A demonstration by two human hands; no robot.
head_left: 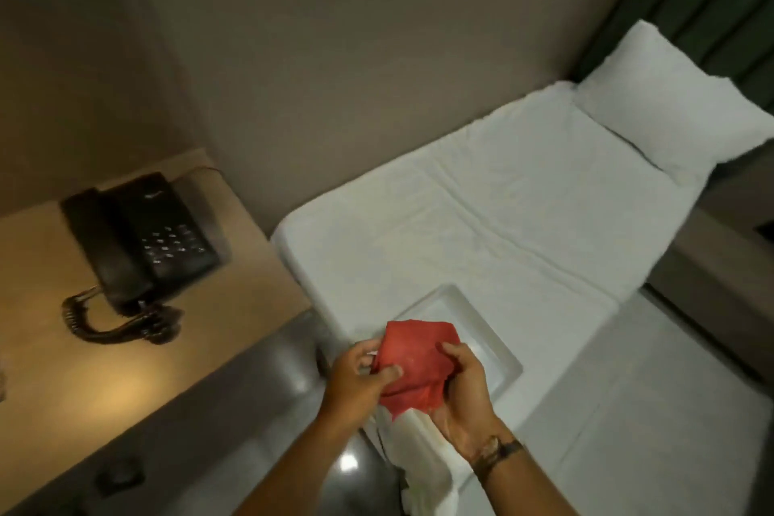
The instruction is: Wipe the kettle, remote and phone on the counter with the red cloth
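We hold the red cloth (412,364) between both hands, low in the view. Our left hand (360,379) pinches its left edge, thumb on top and fingers curled beneath, closed tight on the fabric. Our right hand (460,394) grips the right side the same way, thumb pressed on the upper face, and it also seems to hold a pale cloth or paper (423,444) that hangs down below the red one; we cannot tell how that piece is caught. A dark wristband (496,452) sits on our right wrist.

Just beyond our grip lies a white rectangular tray (469,331) on the corner of a bed (502,197) with a white sheet. A white pillow (670,105) rests well beyond, up to the right, against a dark padded headboard (703,0). A grey-brown wall (335,75) runs behind.

Well to the left of our hands is the wooden counter (125,369), lit warm at its near end. The black phone (138,235) sits on it, handset in its cradle, keypad facing up, its coiled cord (113,323) looped on the wood in front of it.

The red cloth is crumpled and partly spread, its upper edge standing up in a rough peak above our fingers.
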